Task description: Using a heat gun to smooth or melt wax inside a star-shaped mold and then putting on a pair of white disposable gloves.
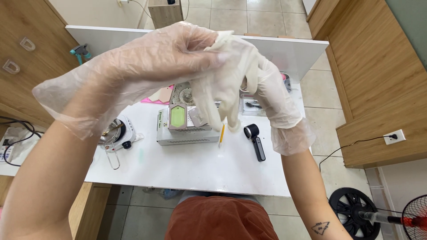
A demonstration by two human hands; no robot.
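Gloves of thin clear plastic are going onto both hands, raised in front of the camera above the white table (187,171). The left hand (147,58) is already sitting inside its glove (89,95), whose loose cuff is flaring out around the wrist. Its fingers are curling closed and pinching the fingertip end of the right glove (231,84) at the top. The right hand (275,106) is sitting only partly inside that glove: the cuff is bunching at the wrist while the empty glove fingers are hanging down, limp and crumpled. How far the right fingers are spread under the film I cannot tell.

To do this step well, I judge that the left pinch should be holding film only, not the skin beneath, and drawing each glove finger straight along its own finger, 1 at a time, since film this thin is likely to tear if it is tugged sideways.

Below the hands, a white box-shaped device (182,129) with a green panel on top is resting near the middle of the table. Just to its right, a yellow pencil (221,134) and a black handheld tool (255,140) are lying apart from each other. To the left, a small round metal pot (114,131) is sitting on a white base, and pink sheets (158,97) are showing at the far side.
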